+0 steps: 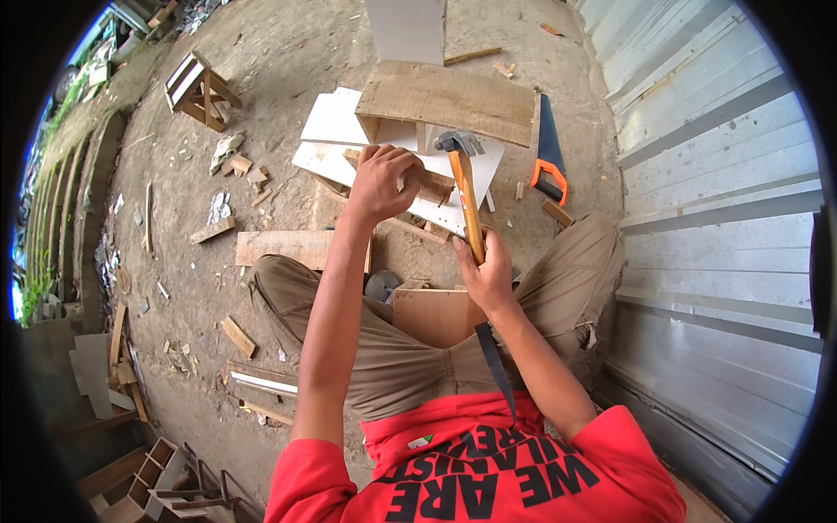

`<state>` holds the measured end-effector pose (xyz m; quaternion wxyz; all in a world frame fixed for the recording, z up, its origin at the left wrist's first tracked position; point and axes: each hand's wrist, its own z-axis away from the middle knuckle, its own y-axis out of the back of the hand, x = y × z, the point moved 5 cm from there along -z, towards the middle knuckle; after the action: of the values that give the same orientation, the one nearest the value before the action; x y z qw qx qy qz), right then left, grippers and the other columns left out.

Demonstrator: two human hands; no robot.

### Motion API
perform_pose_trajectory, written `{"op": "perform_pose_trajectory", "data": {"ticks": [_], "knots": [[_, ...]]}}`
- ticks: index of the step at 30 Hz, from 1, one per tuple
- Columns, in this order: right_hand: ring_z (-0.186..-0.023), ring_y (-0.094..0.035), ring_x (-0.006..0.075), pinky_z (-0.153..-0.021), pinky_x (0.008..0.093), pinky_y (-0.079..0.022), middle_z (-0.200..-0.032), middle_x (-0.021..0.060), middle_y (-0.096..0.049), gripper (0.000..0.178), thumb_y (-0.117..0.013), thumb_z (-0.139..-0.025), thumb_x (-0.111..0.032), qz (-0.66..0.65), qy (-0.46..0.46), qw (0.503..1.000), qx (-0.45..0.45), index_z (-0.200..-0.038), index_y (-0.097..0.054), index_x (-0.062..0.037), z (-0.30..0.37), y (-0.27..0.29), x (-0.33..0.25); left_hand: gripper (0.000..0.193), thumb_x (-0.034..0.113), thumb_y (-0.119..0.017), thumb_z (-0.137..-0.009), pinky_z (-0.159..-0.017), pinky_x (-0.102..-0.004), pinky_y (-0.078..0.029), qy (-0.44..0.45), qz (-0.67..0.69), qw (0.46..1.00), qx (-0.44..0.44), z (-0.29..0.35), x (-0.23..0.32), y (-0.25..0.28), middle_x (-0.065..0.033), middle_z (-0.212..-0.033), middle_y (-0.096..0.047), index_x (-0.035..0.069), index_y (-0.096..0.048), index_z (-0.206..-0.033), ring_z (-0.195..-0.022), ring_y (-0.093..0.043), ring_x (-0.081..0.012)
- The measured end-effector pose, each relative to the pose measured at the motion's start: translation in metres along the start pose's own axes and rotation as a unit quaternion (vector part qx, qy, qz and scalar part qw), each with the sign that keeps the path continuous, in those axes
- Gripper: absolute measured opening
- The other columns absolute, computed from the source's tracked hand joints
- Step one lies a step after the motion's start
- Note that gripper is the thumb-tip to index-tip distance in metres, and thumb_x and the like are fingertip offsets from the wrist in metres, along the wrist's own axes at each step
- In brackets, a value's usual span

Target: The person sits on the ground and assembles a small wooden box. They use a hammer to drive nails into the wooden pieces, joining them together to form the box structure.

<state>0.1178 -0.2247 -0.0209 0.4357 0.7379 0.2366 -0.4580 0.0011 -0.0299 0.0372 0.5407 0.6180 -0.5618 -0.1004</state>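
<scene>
My right hand (489, 277) is wrapped round the lower end of a claw hammer's (468, 200) wooden handle. The dark metal head points away from me, above a white board (486, 166). My left hand (382, 183) is closed with its fingers curled, over a short wooden block (435, 186) on that board. Whatever its fingertips pinch, if anything, is hidden. Just beyond both hands stands a wooden box frame (449, 94) made of planks. Between my legs sits a light brown wooden piece (432, 315).
A handsaw (549, 144) with an orange and black handle leans at the box's right end. At the far left stands a small wooden stool (193, 94). Planks (279, 247) and offcuts litter the concrete floor. A corrugated metal wall (715, 235) rises close on my right.
</scene>
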Motion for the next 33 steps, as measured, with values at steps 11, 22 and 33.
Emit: {"op": "perform_pose_trajectory", "data": {"ticks": [11,22,33], "knots": [[-0.051,-0.057,0.0209,-0.049,0.0366,-0.042,-0.061,0.0109,-0.055,0.026,-0.054,-0.103,-0.025,0.0,-0.1,0.995,0.008,-0.097,-0.05,0.0004,0.036,0.021,0.0,0.032,0.02,-0.058,-0.092,-0.079,-0.0394,-0.038,0.058,-0.116,0.978,0.166,-0.01,-0.002,-0.024,-0.0079,-0.066,-0.059,0.004,-0.058,-0.063,-0.07,-0.056,-0.0288],[-0.056,-0.061,0.0307,-0.052,0.0387,-0.044,-0.068,0.0184,-0.058,0.021,-0.053,-0.102,-0.017,-0.001,-0.103,0.994,-0.04,-0.109,-0.047,0.0013,0.056,0.009,0.006,0.029,0.01,-0.055,-0.086,-0.075,-0.0383,-0.037,-0.005,-0.11,0.961,0.252,-0.001,-0.003,-0.03,-0.0086,-0.064,-0.056,0.005,-0.053,-0.058,-0.064,-0.052,-0.028],[-0.06,-0.064,0.0303,-0.054,0.0353,-0.047,-0.074,0.0178,-0.062,0.02,-0.053,-0.102,-0.018,-0.023,-0.144,0.988,-0.051,-0.11,-0.047,0.0004,0.067,0.014,0.003,0.029,0.012,-0.054,-0.085,-0.079,-0.0384,-0.038,-0.005,-0.099,0.957,0.272,0.0,-0.005,-0.034,-0.0069,-0.064,-0.053,0.007,-0.051,-0.057,-0.064,-0.05,-0.0264]]}}
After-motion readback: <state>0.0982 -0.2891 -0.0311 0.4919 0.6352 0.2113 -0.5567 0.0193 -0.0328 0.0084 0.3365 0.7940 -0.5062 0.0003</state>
